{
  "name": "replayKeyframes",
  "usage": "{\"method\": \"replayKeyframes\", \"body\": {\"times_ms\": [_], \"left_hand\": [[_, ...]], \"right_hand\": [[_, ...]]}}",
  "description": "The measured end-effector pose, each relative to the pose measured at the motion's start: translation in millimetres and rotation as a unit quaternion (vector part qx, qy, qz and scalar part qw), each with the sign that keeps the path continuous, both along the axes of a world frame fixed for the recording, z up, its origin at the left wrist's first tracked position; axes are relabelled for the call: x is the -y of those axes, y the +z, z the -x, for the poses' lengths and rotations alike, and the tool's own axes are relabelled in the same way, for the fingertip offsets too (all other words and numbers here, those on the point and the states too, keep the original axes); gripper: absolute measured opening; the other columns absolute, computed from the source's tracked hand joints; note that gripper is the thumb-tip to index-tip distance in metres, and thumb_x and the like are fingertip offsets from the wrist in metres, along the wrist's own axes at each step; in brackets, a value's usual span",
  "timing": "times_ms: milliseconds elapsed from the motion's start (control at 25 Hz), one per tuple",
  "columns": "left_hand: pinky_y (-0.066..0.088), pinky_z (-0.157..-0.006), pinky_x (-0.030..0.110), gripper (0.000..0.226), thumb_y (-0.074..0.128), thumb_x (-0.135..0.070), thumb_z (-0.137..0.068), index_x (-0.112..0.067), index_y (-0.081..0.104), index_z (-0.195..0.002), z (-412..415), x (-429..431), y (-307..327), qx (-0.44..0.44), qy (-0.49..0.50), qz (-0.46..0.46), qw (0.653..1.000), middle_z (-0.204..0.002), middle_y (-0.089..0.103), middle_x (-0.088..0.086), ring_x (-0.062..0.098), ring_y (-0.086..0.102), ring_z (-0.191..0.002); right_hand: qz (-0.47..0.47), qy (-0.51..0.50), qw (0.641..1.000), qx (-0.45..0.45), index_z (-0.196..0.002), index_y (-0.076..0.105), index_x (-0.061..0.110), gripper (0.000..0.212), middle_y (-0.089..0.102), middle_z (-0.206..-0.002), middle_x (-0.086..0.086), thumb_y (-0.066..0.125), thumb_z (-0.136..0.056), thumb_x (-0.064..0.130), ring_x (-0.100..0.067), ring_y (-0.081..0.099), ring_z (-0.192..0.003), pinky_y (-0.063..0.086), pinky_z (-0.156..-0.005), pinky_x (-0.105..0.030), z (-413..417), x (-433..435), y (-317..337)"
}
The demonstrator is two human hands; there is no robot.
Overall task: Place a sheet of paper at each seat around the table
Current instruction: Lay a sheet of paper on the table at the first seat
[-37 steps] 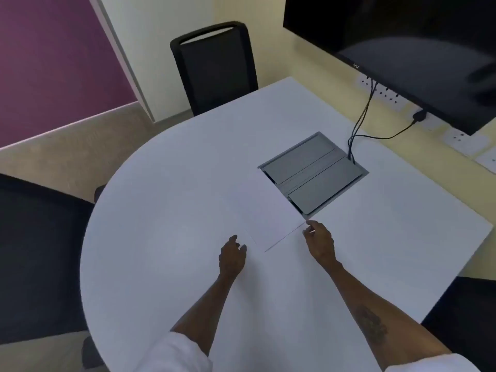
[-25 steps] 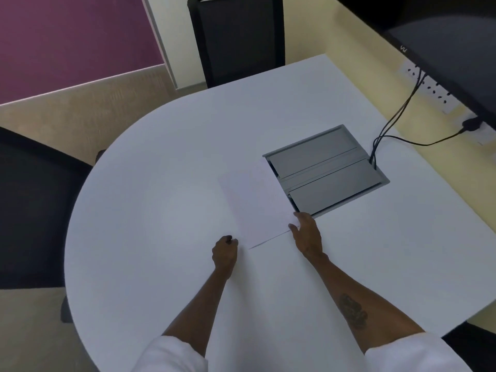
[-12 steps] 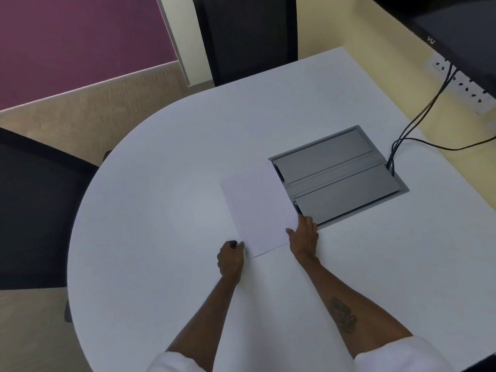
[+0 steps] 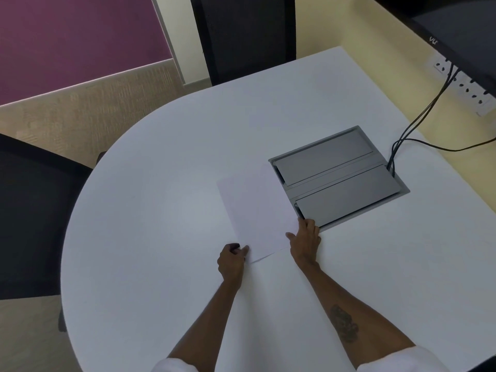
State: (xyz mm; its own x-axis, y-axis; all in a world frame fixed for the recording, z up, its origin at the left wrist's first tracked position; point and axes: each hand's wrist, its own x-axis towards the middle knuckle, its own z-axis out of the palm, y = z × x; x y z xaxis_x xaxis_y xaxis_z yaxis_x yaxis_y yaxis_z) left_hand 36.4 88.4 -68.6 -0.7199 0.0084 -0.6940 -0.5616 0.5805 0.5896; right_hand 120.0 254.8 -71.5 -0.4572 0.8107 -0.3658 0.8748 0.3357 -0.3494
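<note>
The sheet of paper (image 4: 256,210) is lying flat on the white table (image 4: 161,210), approx. in the middle of the tabletop, w/ its right long edge touching the left side of the grey cable box (image 4: 341,178) that is sitting flush in the tabletop. The near short edge of the sheet is pointing toward the person; a thin dark shadow line is showing under this edge.

The left hand (image 4: 231,261) is sitting at the near left corner of the sheet. Its fingers are curling in almost to a fist, w/ thumb and forefinger meeting at the paper corner. It is looking like a pinch on the corner, but I cannot tell for sure if the paper is between the fingers or only touched.

The right hand (image 4: 306,241) is lying loosely open at the near right corner, palm down, fingers half spread, the thumb tip resting on the paper edge. It is pressing or touching, not closing around anything.

Both forearms are reaching in from the near edge of the table, w/ white sleeves at the bottom.

Beyond the table: one black chair (image 4: 247,36) is standing at the far edge, another black chair (image 4: 32,210) at the left edge. Black cables (image 4: 418,116) are running from the box's far right corner up to the wall sockets, under a dark screen (image 4: 461,25) at top right.
</note>
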Motion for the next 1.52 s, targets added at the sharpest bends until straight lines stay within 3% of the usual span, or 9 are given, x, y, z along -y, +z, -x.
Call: {"method": "replayKeyframes", "body": {"times_ms": [160,520,760,960,1120,1280,1520], "left_hand": [[0.054,-0.087,0.035,0.03,0.079,-0.021,-0.077,-0.014,0.067,-0.104,0.0,1.4,-1.2,-0.002,0.005,-0.001,1.0,-0.092,0.073,0.004,0.028,0.072,-0.088],[0.042,-0.073,0.025,0.014,0.068,-0.015,-0.082,-0.02,0.067,-0.095,1.1,0.6,2.6,-0.037,-0.025,0.016,0.999,-0.08,0.068,-0.008,0.019,0.065,-0.082],[0.056,-0.089,0.04,0.015,0.062,-0.015,-0.09,-0.014,0.065,-0.105,0.0,3.0,-0.9,-0.059,-0.035,0.011,0.998,-0.097,0.071,0.004,0.028,0.066,-0.09],[0.06,-0.085,0.049,0.016,0.064,-0.012,-0.091,-0.009,0.064,-0.107,0.4,8.9,0.4,-0.049,-0.014,-0.035,0.998,-0.102,0.071,0.014,0.033,0.068,-0.094],[0.061,-0.083,0.049,0.018,0.065,-0.012,-0.091,-0.008,0.064,-0.109,-4.3,11.4,9.1,-0.067,-0.02,-0.053,0.996,-0.102,0.07,0.015,0.033,0.067,-0.094],[0.06,-0.085,0.048,0.02,0.062,-0.018,-0.094,-0.009,0.066,-0.112,-15.3,8.8,19.0,-0.098,-0.041,-0.052,0.993,-0.102,0.072,0.015,0.033,0.068,-0.094],[0.059,-0.086,0.045,0.017,0.06,-0.023,-0.095,-0.014,0.07,-0.105,-57.0,-12.7,29.8,-0.111,-0.06,-0.083,0.989,-0.095,0.073,0.007,0.026,0.068,-0.088]], "right_hand": [[-0.004,-0.003,1.0,-0.001,-0.139,0.046,0.011,0.055,0.044,-0.142,-0.009,0.067,-0.092,0.028,-0.027,0.041,-0.129,0.043,-0.101,-0.04,0.5,5.2,-0.2],[-0.008,-0.009,1.0,0.002,-0.141,0.045,0.014,0.057,0.041,-0.147,-0.008,0.067,-0.091,0.031,-0.026,0.04,-0.132,0.041,-0.101,-0.04,0.7,8.2,1.3],[0.013,-0.004,1.0,-0.018,-0.144,0.044,0.013,0.06,0.04,-0.147,-0.008,0.067,-0.091,0.03,-0.027,0.038,-0.134,0.038,-0.106,-0.04,-1.4,6.8,3.0],[0.112,-0.094,0.977,-0.155,-0.145,0.045,0.001,0.055,0.05,-0.142,-0.019,0.064,-0.095,0.016,-0.032,0.046,-0.134,0.038,-0.113,-0.045,-6.1,-0.3,9.5],[0.166,-0.186,0.942,-0.224,-0.129,0.062,0.0,0.037,0.065,-0.128,-0.021,0.064,-0.093,0.008,-0.028,0.061,-0.113,0.048,-0.104,-0.042,-12.9,-10.3,21.2],[0.167,-0.209,0.927,-0.264,-0.114,0.07,-0.003,0.024,0.072,-0.109,-0.021,0.063,-0.093,0.006,-0.024,0.061,-0.094,0.05,-0.091,-0.035,-26.3,-19.8,33.7],[0.147,-0.234,0.913,-0.3,-0.107,0.072,-0.005,0.019,0.073,-0.107,-0.021,0.063,-0.093,0.003,-0.023,0.06,-0.089,0.047,-0.086,-0.032,-73.0,-42.0,41.6]]}}
